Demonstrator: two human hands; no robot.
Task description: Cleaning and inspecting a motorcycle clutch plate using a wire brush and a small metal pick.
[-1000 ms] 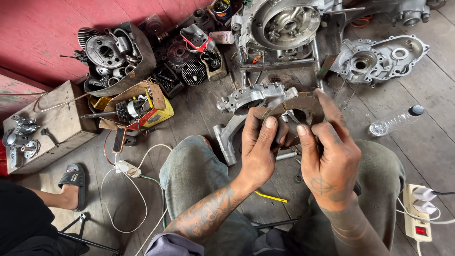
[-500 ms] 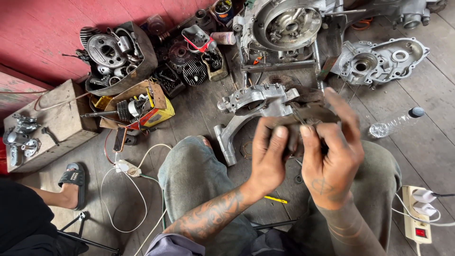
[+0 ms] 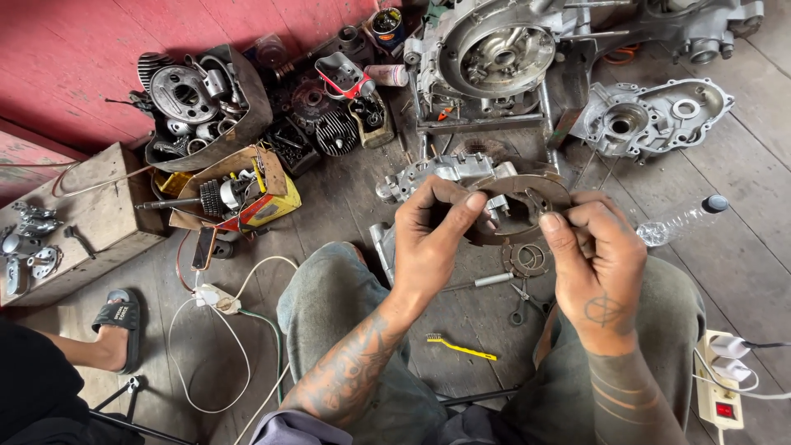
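Rusty metal ring plate (image 3: 527, 206), one, gripped by fingers of left hand (image 3: 432, 239) and right hand (image 3: 601, 264).

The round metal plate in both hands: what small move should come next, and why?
Probably lower the metal plate toward the lap. The left hand and the right hand both pinch its rim in the air, over a floor crowded with pliers and an engine cover.

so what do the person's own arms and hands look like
Both are bare, with no gloves or sleeves. The left forearm carries dark swirling tattoos. The right hand has a crossed-circle tattoo on its back, with dark bands around the right wrist.
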